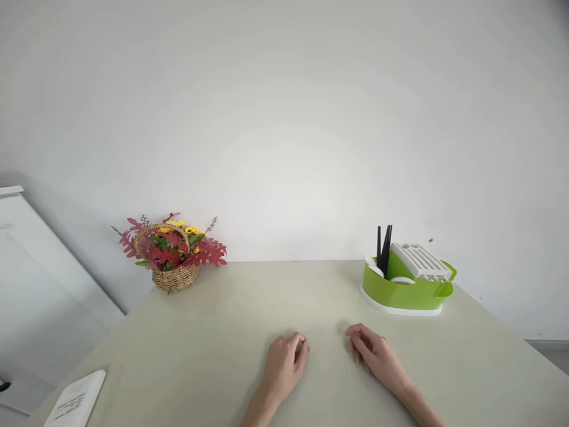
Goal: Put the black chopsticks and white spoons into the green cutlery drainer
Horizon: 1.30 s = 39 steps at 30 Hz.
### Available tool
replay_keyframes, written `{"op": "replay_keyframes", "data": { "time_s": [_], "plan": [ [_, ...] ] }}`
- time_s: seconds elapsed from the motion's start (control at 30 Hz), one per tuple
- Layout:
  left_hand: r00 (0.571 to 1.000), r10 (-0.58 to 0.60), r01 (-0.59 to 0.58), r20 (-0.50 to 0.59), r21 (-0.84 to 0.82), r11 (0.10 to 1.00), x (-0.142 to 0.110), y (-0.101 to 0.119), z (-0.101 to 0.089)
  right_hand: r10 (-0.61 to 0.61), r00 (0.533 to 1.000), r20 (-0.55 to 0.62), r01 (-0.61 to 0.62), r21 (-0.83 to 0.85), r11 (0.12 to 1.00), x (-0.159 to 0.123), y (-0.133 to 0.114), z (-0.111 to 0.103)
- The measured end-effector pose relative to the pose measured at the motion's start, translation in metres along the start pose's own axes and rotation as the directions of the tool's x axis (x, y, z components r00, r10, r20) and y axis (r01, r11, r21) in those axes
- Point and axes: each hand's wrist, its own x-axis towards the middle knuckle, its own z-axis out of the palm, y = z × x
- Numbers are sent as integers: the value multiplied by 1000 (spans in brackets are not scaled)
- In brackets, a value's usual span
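Observation:
My left hand (285,362) rests on the pale table (267,302), its fingers curled in and thumb near the index finger; I see nothing held in it. To its right lies my right hand (374,356), loosely bent with the fingers slightly apart and nothing visible in them. A green and white utensil holder (395,293) stands beyond my right hand, not touched by it. Black chopsticks or handles (384,255) stick up from it, and white spoon-like pieces (403,280) lie over its rim. Its white slotted top (421,261) slopes to the right.
A wicker basket (175,279) of red leaves and yellow flowers (193,230) stands at the table's back left. A white flat object with dark print (75,400) lies at the near left edge. A white cabinet (44,296) is left of the table; a wall (284,130) rises behind.

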Motion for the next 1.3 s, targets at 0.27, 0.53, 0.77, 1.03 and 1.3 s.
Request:
{"op": "replay_keyframes", "data": {
  "time_s": [0.27,0.53,0.77,1.03,1.3],
  "plan": [
    [1000,-10,10,-15,-7,1000,1,0,-2,-14,1000,-6,14,-10,1000,0,1,-1],
    [1000,0,0,-18,-24,1000,0,0,-3,-21,1000,-6,21,-28,999,-1,-1,-1],
    [1000,-6,6,-5,-14,1000,-1,1,-5,-30,999,-18,30,-30,999,-1,-1,0],
    [1000,-17,18,7,-13,1000,-1,1,-5,-25,979,-202,20,-27,999,-1,5,0],
    [1000,-13,14,5,-21,1000,0,1,-5,59,761,-646,-97,-23,995,-1,9,-30]
  ]
}}
